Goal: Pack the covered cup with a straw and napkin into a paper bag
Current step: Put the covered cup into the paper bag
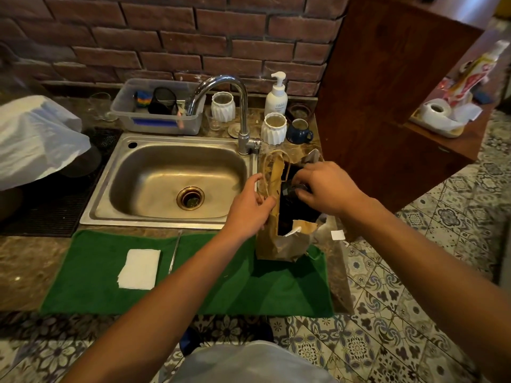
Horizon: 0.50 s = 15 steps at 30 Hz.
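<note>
A brown paper bag [279,244] with twine handles stands open on the right end of a green towel [193,286]. My left hand [250,208] grips the bag's left wall and handle. My right hand [326,186] is over the bag's mouth, fingers closed on the dark covered cup [290,189], which sits partly inside the bag. A folded white napkin [139,268] lies on the towel's left part. A thin metal straw [174,251] lies beside the napkin, to its right.
A steel sink [171,183] with a tall tap [240,106] is behind the towel. White ribbed cups, a blue mug [298,131], a soap pump bottle [276,95] and a plastic tub [157,106] stand at the back. A wooden cabinet [387,106] rises at the right. The counter's edge is just right of the bag.
</note>
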Motion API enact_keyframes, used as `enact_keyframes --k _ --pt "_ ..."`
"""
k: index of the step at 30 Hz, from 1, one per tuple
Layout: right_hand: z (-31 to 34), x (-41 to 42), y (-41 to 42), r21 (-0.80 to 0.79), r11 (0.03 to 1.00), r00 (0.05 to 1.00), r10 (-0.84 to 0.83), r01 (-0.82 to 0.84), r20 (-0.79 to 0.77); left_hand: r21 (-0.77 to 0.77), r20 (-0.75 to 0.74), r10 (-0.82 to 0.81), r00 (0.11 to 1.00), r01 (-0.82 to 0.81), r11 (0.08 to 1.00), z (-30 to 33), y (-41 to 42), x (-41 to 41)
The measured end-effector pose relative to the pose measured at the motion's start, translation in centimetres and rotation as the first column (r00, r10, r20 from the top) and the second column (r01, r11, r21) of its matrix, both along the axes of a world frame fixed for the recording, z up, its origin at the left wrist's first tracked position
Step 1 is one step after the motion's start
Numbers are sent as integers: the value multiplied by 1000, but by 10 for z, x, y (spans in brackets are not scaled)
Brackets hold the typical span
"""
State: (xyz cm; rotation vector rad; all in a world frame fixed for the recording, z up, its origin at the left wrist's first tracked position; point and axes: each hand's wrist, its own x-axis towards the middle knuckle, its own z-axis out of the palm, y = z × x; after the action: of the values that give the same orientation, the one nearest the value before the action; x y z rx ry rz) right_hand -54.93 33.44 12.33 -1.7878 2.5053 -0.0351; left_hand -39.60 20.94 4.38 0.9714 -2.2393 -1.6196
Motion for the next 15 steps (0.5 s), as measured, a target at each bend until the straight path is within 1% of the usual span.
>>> enact_keyframes --k 2,4,6,8,11,13,15 --pt "11 0 6 -144 987 997 -60 66 43 -10 -4 14 1000 -14 1000 2 -1 -1" --pt "19 3 10 -264 952 986 -128 152 105 1 -5 26 1000 -26 1000 4 -2 -1" --pt "27 11 11 -371 908 976 -143 195 162 10 -5 40 999 -40 999 8 -3 0" --pt "34 26 7 -473 859 971 -107 198 213 -1 -21 64 998 -65 998 12 -5 5" --pt "36 58 -2 -573 802 959 1 168 283 1 -120 154 981 -155 988 12 -12 28" --pt "31 82 -14 -592 794 941 83 136 328 18 -169 253 953 -254 967 2 -23 57" --pt "20 105 -28 -585 805 913 161 99 376 0 -149 336 930 -340 940 -13 -40 93"
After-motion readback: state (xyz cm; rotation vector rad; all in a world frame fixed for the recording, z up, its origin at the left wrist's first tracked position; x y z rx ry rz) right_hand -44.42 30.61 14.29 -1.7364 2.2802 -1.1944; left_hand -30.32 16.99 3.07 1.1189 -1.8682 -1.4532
